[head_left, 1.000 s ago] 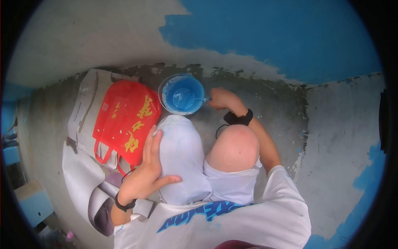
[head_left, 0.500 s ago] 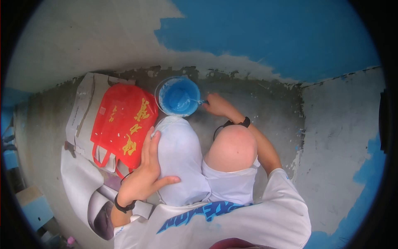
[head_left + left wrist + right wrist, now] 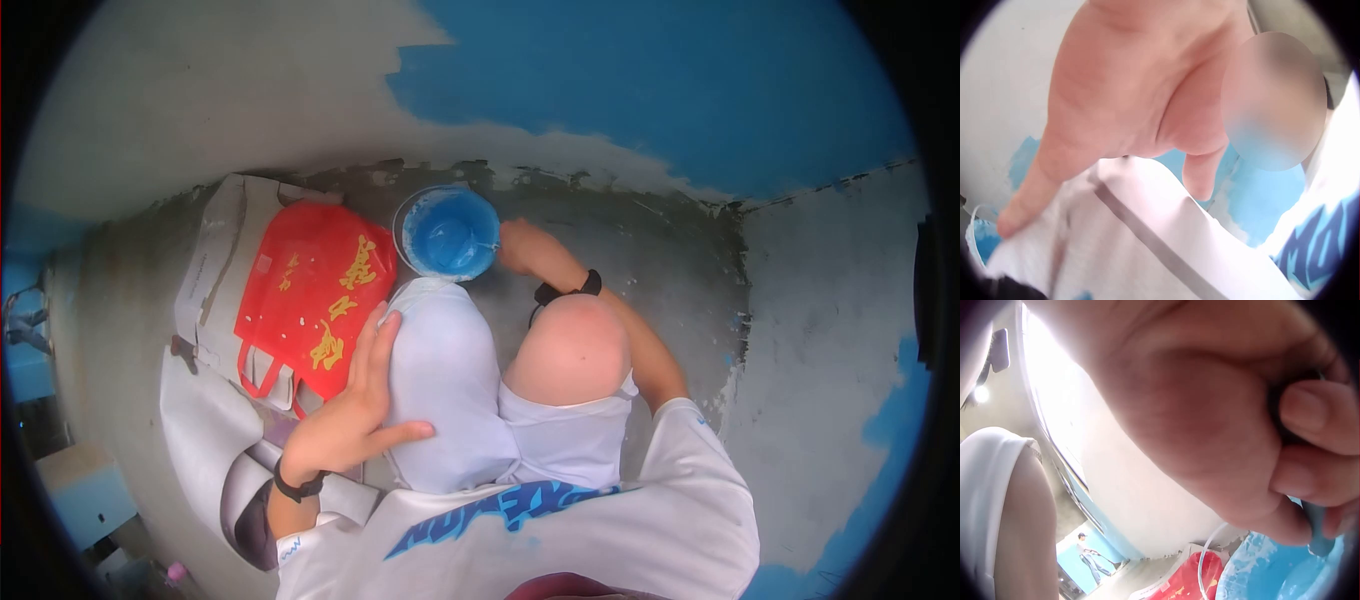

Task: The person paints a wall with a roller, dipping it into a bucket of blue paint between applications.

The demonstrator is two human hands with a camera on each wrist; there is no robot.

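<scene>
My right hand (image 3: 535,250) is at the right rim of a blue bucket (image 3: 409,232) whose inside is wet with blue paint. In the right wrist view, the fingers of the right hand (image 3: 1210,431) curl round a bluish handle (image 3: 1317,528) that reaches down over the bucket (image 3: 1254,565); its far end cannot be made out. My left hand (image 3: 350,410) rests spread on the white-covered knee (image 3: 440,370). The left wrist view shows the left hand (image 3: 1135,81) with fingers extended over white cloth (image 3: 1129,237), holding nothing.
Left of the bucket, a red bag (image 3: 305,280) with yellow writing lies on flattened cardboard (image 3: 215,270). A wall (image 3: 640,80) partly painted blue rises beyond, with another wall (image 3: 820,330) at the right. A person (image 3: 1092,557) stands in the background of the right wrist view.
The right hand moved left and back slightly right, staying at the bucket's rim. More of the handle end showed inside the bucket earlier. The left hand stays on the knee.
</scene>
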